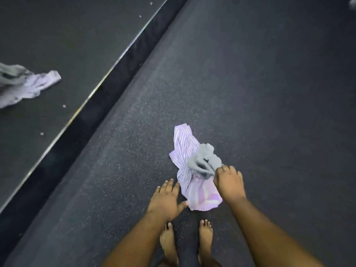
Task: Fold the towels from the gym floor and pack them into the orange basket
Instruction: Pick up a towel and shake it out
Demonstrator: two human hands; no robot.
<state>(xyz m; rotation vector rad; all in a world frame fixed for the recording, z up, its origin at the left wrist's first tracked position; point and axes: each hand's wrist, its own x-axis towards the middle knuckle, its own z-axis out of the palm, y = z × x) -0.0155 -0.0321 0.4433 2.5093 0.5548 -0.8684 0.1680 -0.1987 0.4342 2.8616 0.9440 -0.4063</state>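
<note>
Purple-and-white striped towel (pixel 194 182), crumpled on the dark speckled gym floor (pixel 269 112), just ahead of two bare feet (pixel 185 241). Small grey cloth (pixel 205 159) bunched on top. Right hand (pixel 229 184) grabbing both. Left hand (pixel 165 199) loose and flat, thumb touching the towel's near edge.

A: How many towels lie on the floor?
B: Two in the heap by the hands: one purple striped towel (pixel 185 149) and one grey towel (pixel 205 160) on top of it.
A: Any others?
B: One more crumpled heap (pixel 25 83) at the left, behind the dark ledge (pixel 107 97), blurred; it shows grey and pale purple cloth, count unclear.
A: Hands and feet?
B: Two hands, two bare feet.
</note>
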